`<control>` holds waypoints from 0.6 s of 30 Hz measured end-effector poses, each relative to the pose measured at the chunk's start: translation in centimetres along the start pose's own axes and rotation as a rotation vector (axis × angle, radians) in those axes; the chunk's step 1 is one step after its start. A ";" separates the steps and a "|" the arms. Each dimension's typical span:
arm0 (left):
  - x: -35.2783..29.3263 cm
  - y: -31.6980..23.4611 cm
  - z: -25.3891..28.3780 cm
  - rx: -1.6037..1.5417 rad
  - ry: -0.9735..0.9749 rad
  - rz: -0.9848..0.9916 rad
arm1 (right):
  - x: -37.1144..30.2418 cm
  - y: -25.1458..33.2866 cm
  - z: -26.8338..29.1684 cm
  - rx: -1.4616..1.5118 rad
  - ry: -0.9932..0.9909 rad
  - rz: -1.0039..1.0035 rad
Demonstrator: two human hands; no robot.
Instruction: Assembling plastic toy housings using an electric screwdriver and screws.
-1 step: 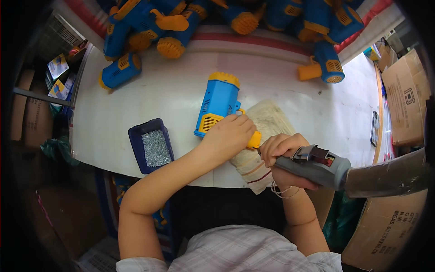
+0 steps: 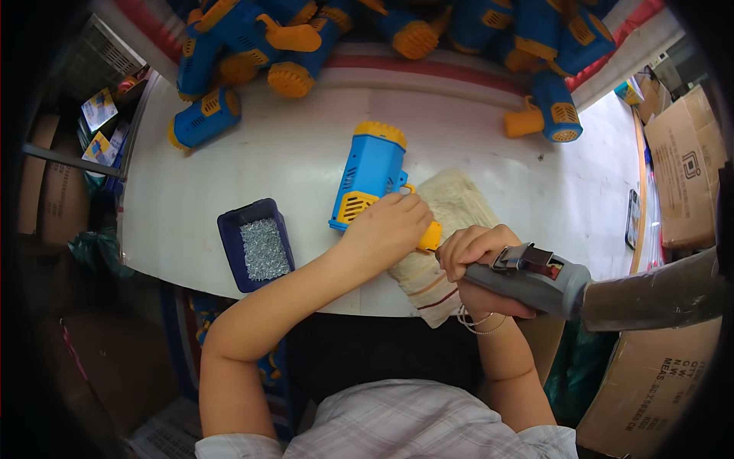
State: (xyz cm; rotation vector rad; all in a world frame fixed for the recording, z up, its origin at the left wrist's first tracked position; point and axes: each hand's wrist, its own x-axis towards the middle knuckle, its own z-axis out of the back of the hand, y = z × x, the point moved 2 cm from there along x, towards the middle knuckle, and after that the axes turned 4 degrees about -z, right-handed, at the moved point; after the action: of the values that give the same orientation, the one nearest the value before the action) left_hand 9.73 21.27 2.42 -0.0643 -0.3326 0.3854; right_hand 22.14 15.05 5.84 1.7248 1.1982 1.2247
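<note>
A blue and yellow toy gun (image 2: 372, 164) lies on the white table, its toothed yellow end pointing away from me. My left hand (image 2: 388, 222) is closed over its near part and handle, pressing it down. The yellow handle end (image 2: 431, 236) sticks out past my fingers. My right hand (image 2: 483, 256) is wrapped round a grey electric screwdriver (image 2: 554, 281), held nearly level. Its tip meets the handle end; the exact contact point is too small to make out. A beige cloth (image 2: 459, 203) lies partly beneath the handle and both hands.
Left of my forearm stands a dark blue bin (image 2: 228, 243) of small silver screws (image 2: 265, 251). More toy guns (image 2: 205, 118) are piled along the far edge, with one (image 2: 554, 107) at the far right. A phone (image 2: 633, 219) and cardboard boxes (image 2: 683, 172) are at the right.
</note>
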 end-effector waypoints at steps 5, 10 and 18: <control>0.1 -0.2 -0.4 0.013 0.108 0.008 | -0.4 -0.5 0.7 0.034 -0.042 0.012; -1.0 0.5 1.3 0.040 0.104 -0.025 | -0.1 1.0 0.9 0.103 -0.194 0.128; -8.8 -0.1 19.6 0.173 0.112 0.593 | 1.2 -4.3 1.2 -0.048 -0.018 -0.045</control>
State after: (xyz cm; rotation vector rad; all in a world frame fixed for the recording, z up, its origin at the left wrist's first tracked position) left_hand -4.39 17.81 18.22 -0.0138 -0.1617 0.9929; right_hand 22.22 17.55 1.96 1.6612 1.1815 1.1992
